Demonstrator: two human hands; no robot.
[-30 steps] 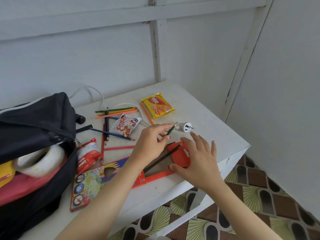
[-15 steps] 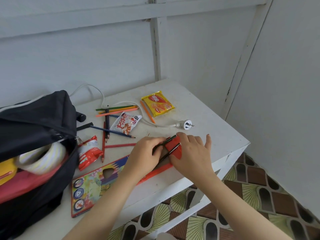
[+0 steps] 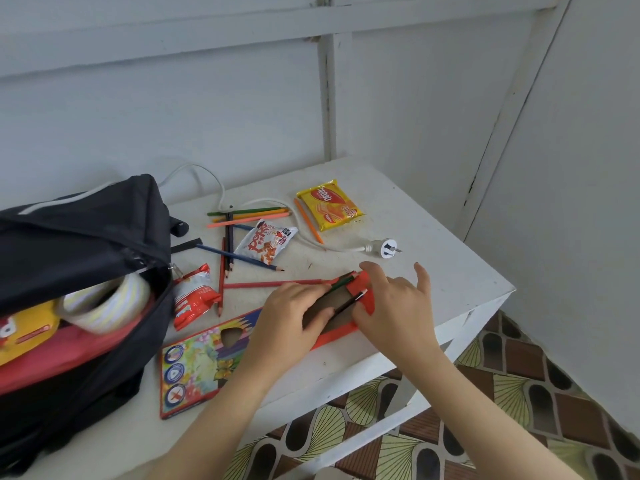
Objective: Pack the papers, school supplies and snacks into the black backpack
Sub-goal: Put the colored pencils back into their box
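Two hands meet at the open end of the box (image 3: 197,365), which lies flat near the front edge of the table (image 3: 450,271). This single head view looks down on them.

The left hand (image 3: 291,317) is laid over the box with its fingers curled. A green pencil (image 3: 343,283) is gripped in them and lies along the far edge of the box. The right hand (image 3: 398,306) is set against the end of the box. The red flap (image 3: 365,289) is pinched between thumb and forefinger, and the little finger is raised clear. A dark pencil (image 3: 350,301) lies slantwise in the box mouth. Its lower end is hidden under the left hand, so whether it is also held cannot be told.

The backpack (image 3: 79,237) stands unzipped just left of the box. A tape roll (image 3: 107,303) is seen in its mouth. The yellow and red items beside the roll are cut off by the frame edge and cannot be made out.

Beyond the box, a red pencil (image 3: 273,283) lies close by. A red packet (image 3: 194,296), a white packet (image 3: 266,242) and loose pencils (image 3: 242,216) lie farther off. A yellow packet (image 3: 329,204) lies farthest. A plug (image 3: 388,248) lies beyond the open end.
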